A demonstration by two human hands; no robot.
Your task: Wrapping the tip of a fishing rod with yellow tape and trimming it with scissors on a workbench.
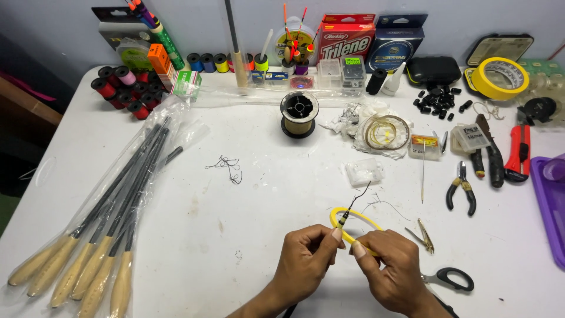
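My left hand (306,259) and my right hand (391,271) meet near the table's front edge, both pinching a thin yellow tube (353,218) bent into a loop. A short black cord (356,200) sticks up from the loop where a dark wrap sits on the tube. My left fingertips grip the tube near the wrap; my right thumb and forefinger hold its lower end. Black-handled scissors (450,278) lie just right of my right hand, with a small nail clipper (425,235) above them.
Bagged rods with wooden handles (100,235) lie at the left. A line spool (299,113) stands mid-table, thread spools (120,88) at back left, boxes at the back. Pliers (461,188), a red cutter (519,152), yellow tape (500,76) and a purple tray (550,200) sit on the right.
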